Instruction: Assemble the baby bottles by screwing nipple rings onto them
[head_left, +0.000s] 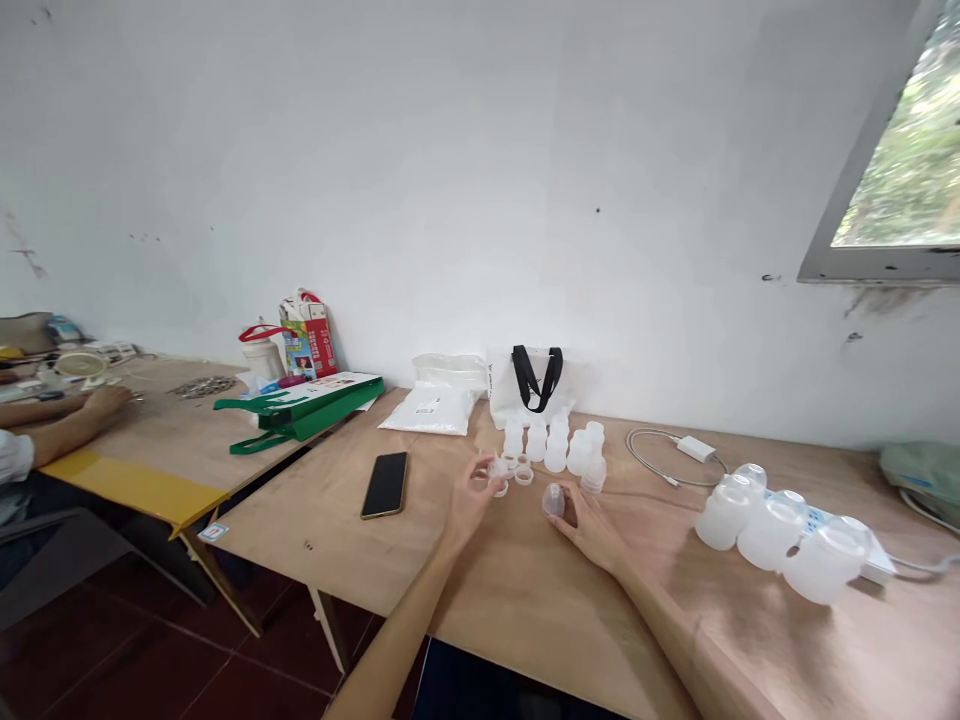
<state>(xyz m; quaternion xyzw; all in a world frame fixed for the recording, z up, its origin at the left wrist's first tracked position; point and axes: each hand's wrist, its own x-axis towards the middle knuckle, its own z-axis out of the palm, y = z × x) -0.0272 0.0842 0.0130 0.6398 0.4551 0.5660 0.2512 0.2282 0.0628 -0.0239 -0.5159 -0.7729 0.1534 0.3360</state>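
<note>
My left hand (471, 492) pinches a small translucent plastic piece (498, 466) between thumb and fingers; its exact kind is too small to tell. Right beside it lie several whitish plastic rings (523, 477) on the wooden table. In my right hand (592, 528) is a clear dome-shaped cap (553, 500), held near the table top with the fingers curled round its side. Just beyond both hands, several frosted plastic bottles (556, 452) stand in rows. A stack of clear round pieces (594, 474) sits close to my right fingertips.
Larger frosted bottles (825, 562) with clear tops stand at right, beside a power strip (876, 568). A charger (696, 449) with cable lies behind. Left are a phone (385, 485), a white packet (431, 410) and a green bag (307, 408). Another person's hand (109, 400) rests on the neighbouring table.
</note>
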